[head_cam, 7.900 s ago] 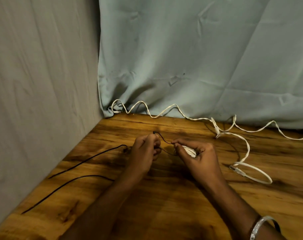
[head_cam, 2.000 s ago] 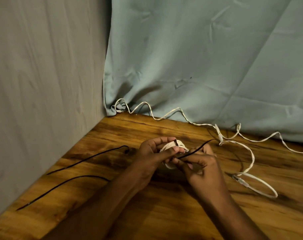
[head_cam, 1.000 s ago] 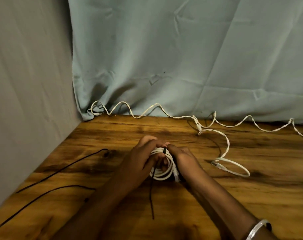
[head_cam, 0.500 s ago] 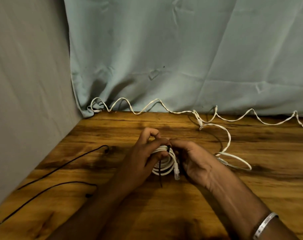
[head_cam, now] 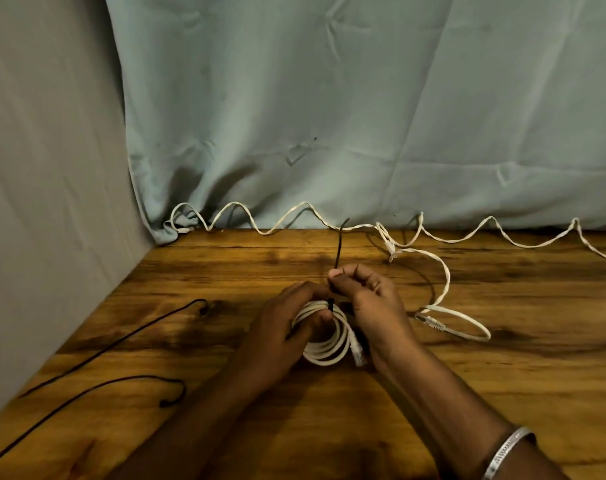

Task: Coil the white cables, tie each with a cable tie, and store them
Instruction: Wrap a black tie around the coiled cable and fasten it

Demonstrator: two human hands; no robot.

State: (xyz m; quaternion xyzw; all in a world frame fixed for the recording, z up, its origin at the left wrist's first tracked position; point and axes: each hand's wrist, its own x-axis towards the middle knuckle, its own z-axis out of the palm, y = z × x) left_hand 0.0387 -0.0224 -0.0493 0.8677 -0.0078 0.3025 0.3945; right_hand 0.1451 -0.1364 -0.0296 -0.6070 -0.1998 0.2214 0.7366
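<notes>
Wooden tabletop (head_cam: 502, 393), grey-green curtain (head_cam: 329, 116) behind. Head view: left hand (head_cam: 280, 327) grips the coiled white cable (head_cam: 329, 355) near table centre, thumb by the tie's head. Right hand (head_cam: 367, 299) pinches the black cable tie (head_cam: 337, 247), tail pointing up. Tie looks threaded, likely not yet snug. Advice: pin the turns flat, pull the tail straight, steady, stop once the loops bind. Second white cable (head_cam: 443, 271) lies loose along the curtain; spare ties (head_cam: 97, 351) left.
</notes>
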